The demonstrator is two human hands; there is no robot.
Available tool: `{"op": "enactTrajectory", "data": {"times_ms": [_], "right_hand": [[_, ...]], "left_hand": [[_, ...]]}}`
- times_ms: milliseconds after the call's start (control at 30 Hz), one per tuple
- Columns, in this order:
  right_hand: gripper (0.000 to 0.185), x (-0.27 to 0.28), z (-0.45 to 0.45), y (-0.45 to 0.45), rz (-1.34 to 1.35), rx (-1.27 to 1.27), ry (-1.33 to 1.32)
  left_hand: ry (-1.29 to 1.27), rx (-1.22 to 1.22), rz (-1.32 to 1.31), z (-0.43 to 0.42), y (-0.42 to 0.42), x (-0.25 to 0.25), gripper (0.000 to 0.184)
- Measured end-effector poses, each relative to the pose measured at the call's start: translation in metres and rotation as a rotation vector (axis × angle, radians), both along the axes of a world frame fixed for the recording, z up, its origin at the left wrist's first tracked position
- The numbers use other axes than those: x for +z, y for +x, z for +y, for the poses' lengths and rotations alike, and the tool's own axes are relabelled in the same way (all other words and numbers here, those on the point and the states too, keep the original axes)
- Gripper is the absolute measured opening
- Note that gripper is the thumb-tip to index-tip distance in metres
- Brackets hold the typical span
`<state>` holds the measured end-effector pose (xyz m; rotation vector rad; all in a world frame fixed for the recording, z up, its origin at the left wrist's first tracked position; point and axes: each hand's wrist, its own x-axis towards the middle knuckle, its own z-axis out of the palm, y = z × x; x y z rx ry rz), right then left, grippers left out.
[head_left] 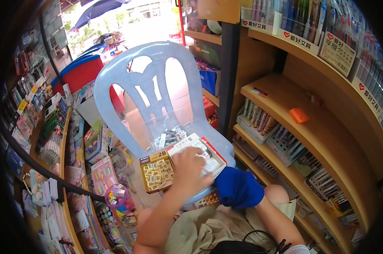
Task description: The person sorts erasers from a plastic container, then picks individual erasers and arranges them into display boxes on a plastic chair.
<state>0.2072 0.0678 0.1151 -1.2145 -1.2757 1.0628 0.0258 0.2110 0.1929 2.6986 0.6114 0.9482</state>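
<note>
My left hand (188,166) is over a white box (220,170) with small white and dark packets in it. Its fingers bend downward and are smeared by motion, so I cannot make out whether they hold anything. Left of it, a brown box marked 2B (147,186) holds several small tan erasers (157,174). Behind both boxes, a clear plastic tray (185,116) contains more small packets. The boxes rest on the seat of a blue plastic chair (104,95). A bunched blue cloth (240,188) wraps my right hand beside the white box, hiding its fingers.
Curved wooden shelves (276,99) with pens stand at the right, with an orange object (299,115) on one. Stationery racks (52,148) line the left side. A purple basket (117,196) stands low at the left. A bright doorway lies behind the chair.
</note>
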Motion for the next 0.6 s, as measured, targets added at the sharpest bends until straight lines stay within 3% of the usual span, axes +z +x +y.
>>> {"op": "enactTrajectory", "data": {"times_ms": [67, 133, 200, 300, 400, 433, 500, 600], "right_hand": [[0.053, -0.015, -0.013, 0.008, 0.020, 0.044, -0.034], [0.069, -0.004, -0.018, 0.007, -0.776, -0.052, 0.227], [0.083, -0.009, -0.018, 0.011, -1.047, -0.068, 0.330], [0.052, -0.017, -0.017, 0.014, -0.990, -0.192, 0.332], [0.014, -0.043, -0.014, 0.006, 0.927, -0.338, -0.150], [0.008, -0.050, -0.014, 0.010, 0.956, -0.344, -0.117], [0.014, -0.061, -0.016, 0.018, 1.016, -0.353, -0.053], [0.017, -0.068, -0.013, 0.023, 1.128, -0.513, -0.218]], "left_hand": [[0.010, -0.037, 0.042, -0.038, 0.020, -0.002, 0.029], [0.075, -0.038, 0.134, -0.071, 0.037, -0.024, 0.036], [0.125, -0.124, 0.170, -0.091, 0.044, -0.036, 0.040], [0.017, -0.132, 0.173, -0.095, 0.046, -0.041, 0.048], [0.071, -0.148, 0.214, -0.102, 0.048, -0.054, 0.054], [0.079, -0.159, 0.204, -0.104, 0.049, -0.057, 0.054], [0.093, -0.178, 0.185, -0.105, 0.050, -0.061, 0.055], [0.079, -0.190, 0.168, -0.104, 0.050, -0.064, 0.055]]}}
